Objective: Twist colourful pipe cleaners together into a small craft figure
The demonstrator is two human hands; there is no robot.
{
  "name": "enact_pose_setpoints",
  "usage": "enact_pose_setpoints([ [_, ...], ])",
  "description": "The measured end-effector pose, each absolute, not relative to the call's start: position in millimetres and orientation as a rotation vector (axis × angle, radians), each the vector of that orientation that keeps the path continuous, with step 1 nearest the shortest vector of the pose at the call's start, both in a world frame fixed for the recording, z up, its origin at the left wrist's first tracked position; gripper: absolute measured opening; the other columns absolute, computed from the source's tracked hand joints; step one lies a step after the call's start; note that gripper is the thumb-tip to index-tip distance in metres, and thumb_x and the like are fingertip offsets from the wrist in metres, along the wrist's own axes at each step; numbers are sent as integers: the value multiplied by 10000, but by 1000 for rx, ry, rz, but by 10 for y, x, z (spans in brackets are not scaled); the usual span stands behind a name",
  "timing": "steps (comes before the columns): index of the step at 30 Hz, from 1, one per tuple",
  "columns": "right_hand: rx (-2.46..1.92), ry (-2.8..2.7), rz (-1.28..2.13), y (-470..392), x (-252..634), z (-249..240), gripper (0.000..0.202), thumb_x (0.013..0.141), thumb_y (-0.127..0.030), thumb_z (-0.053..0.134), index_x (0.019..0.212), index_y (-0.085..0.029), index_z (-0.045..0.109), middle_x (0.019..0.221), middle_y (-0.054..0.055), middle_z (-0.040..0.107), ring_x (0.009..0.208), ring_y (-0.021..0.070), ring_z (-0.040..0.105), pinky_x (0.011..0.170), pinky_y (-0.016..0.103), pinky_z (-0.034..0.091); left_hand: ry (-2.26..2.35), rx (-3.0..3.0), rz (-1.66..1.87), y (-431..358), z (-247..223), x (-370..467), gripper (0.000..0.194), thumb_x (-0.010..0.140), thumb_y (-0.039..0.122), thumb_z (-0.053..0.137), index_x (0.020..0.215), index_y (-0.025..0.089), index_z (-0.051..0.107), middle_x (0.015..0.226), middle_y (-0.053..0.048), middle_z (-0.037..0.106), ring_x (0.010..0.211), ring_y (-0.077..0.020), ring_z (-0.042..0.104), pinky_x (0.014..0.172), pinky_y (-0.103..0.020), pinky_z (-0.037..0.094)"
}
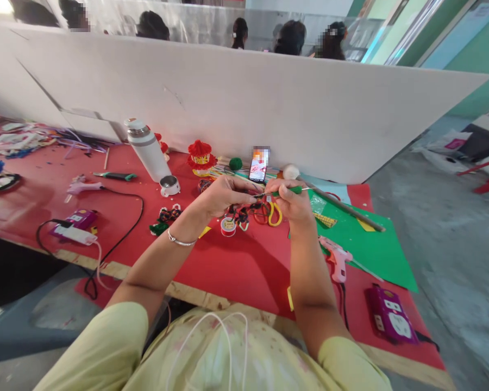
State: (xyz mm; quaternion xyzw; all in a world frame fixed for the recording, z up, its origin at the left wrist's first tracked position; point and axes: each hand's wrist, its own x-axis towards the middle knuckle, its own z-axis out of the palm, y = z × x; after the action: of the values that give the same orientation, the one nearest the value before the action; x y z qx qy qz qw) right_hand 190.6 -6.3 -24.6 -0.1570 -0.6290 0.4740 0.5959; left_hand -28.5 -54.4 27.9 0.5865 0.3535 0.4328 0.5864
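Above the red tabletop, my left hand [224,196] pinches a dark, multicoloured yarn piece [242,214] that hangs below its fingers. Close on its right, my right hand [296,205] is closed around a crochet hook [296,190] with a green grip. The hook's thin metal end points to the right, and its other end reaches toward the yarn by my left fingertips. Exactly where hook and yarn meet is too small to make out. Under the hands lie yellow-handled scissors [275,214] and a spool of red thread [228,227].
A propped phone [259,164] stands behind my hands. Leftward are a white flask [149,152], its cup [170,185], a cutter [114,176] and a glue gun [85,187]. Rightward lie a pink glue gun [337,259], green sheet [375,247] and purple power strip [391,314].
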Motion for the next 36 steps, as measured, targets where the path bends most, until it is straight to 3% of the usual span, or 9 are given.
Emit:
enact_pose_setpoints([
  [2, -347, -1532, 1093, -81, 1967, -218, 238, 831, -537, 877, 783, -304, 867, 727, 7, 814, 742, 212, 750, 759, 389, 616, 826, 1461, 1015, -526, 259, -287, 243, 629, 181, 902, 871, 203, 906, 935, -87, 846, 775, -174, 736, 628, -271, 543],
  [4, -338, -1610, 1080, -105, 2016, -190, 194, 859, -492, 866, 816, -304, 881, 761, 13, 832, 753, 208, 752, 765, 385, 609, 842, 1569, 992, -505, 247, -295, 201, 631, 184, 888, 830, 205, 904, 928, -89, 846, 836, -203, 753, 654, -276, 555],
  [9, -354, -1695, 1056, -157, 2058, -145, 153, 873, -457, 861, 846, -309, 890, 771, 9, 834, 762, 208, 748, 777, 388, 619, 923, 1749, 921, -488, 284, -355, 144, 676, 170, 841, 803, 205, 898, 748, -41, 791, 646, -151, 677, 578, -260, 503],
  [20, -439, -1729, 1093, -201, 2063, -131, 138, 897, -423, 843, 907, -294, 890, 902, 15, 875, 878, 217, 819, 825, 354, 662, 896, 1770, 925, -508, 320, -458, 175, 677, 169, 842, 832, 220, 904, 899, -66, 840, 759, -181, 743, 641, -270, 558],
  [28, -491, -1816, 977, -283, 2092, -86, 69, 917, -392, 826, 950, -352, 872, 932, -33, 863, 885, 204, 798, 808, 373, 659, 947, 1894, 933, -499, 303, -448, 136, 706, 177, 799, 801, 199, 893, 766, -52, 797, 677, -163, 692, 598, -259, 502],
  [36, -578, -1968, 595, -387, 1927, 54, 144, 991, -346, 731, 1014, -293, 863, 914, 27, 853, 841, 194, 768, 789, 361, 597, 1135, 1944, 1093, -491, 238, -429, 148, 699, 141, 765, 765, 199, 884, 681, -30, 763, 638, -175, 655, 557, -271, 448],
])
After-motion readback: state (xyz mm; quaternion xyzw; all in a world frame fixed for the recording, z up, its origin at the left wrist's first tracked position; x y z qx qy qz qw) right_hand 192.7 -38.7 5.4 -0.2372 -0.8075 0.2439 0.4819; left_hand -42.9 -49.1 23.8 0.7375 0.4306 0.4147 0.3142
